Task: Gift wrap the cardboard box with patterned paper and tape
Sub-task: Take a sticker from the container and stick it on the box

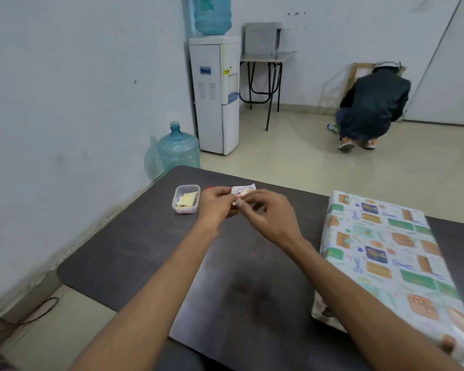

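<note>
The box (pixel 391 258) lies on the right side of the dark table (pixel 150 253), covered in white patterned paper with green, orange and blue motifs. Its near left corner shows a crumpled fold. My left hand (pixel 216 203) and my right hand (pixel 265 212) meet above the far middle of the table, well left of the box. Both pinch one small pale piece (pixel 237 202) between fingertips; whether it is tape or a sticker is unclear. Just behind the fingers lies a small white scrap of patterned paper (pixel 243 188).
A clear plastic tub (pixel 186 199) with yellowish pieces stands left of my hands, and a red object (pixel 209 187) peeks out behind my left hand. Beyond the table are a water dispenser (pixel 216 95), a water bottle (pixel 178 149) on the floor and a crouching person (pixel 373 105).
</note>
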